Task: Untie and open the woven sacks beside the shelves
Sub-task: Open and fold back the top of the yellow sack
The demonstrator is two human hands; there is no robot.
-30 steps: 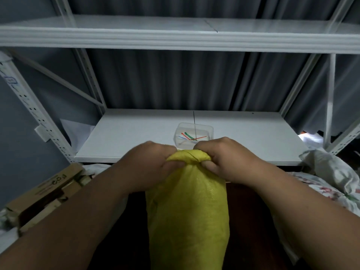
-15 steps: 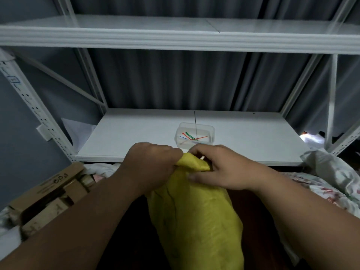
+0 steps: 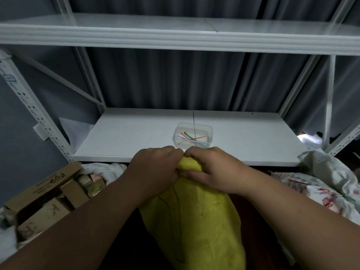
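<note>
A yellow woven sack (image 3: 196, 227) stands upright in front of me, below the front edge of the white lower shelf (image 3: 124, 137). My left hand (image 3: 155, 172) grips the gathered neck of the sack from the left. My right hand (image 3: 212, 168) pinches the same bunched top from the right, fingers curled over it. A thin dark string (image 3: 171, 203) hangs loose down the sack's left front. The tie at the neck itself is hidden under my fingers.
A clear plastic tub (image 3: 192, 136) with coloured ties sits on the lower shelf just beyond my hands. Cardboard boxes (image 3: 48, 199) lie at the left. White printed sacks (image 3: 321, 184) are piled at the right. An upper shelf (image 3: 175, 34) runs overhead.
The sack's body has slumped and widened toward the right. My right hand shifted from a fist on the top to a flatter pinch. A dark string now trails down the front.
</note>
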